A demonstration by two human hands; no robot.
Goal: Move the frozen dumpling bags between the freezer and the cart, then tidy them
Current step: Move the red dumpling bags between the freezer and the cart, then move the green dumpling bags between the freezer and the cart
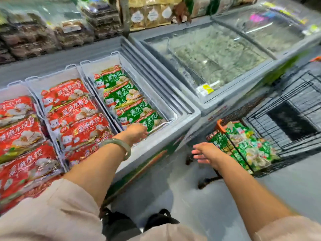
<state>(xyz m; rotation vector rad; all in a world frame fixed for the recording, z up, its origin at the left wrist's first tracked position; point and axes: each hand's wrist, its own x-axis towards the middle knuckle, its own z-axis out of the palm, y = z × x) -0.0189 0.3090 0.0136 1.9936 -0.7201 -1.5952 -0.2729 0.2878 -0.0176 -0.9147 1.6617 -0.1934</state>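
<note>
Green dumpling bags (125, 98) fill the right-hand bin of the open chest freezer (175, 134). My left hand (136, 133), with a jade bangle on the wrist, reaches into the near end of that bin and touches the nearest green bag (151, 121); I cannot make out its fingers. My right hand (206, 153) hovers with its fingers relaxed above the floor, between the freezer and the cart, holding nothing. More green dumpling bags (250, 145) lie in the near end of the black wire cart (295, 108) at the right.
Red dumpling bags (73, 110) fill the freezer bins to the left. A second freezer with a shut glass lid (217, 56) stands behind the cart. Shelves of packaged food (43, 32) run along the back. Grey floor (199, 197) lies between my feet and the cart.
</note>
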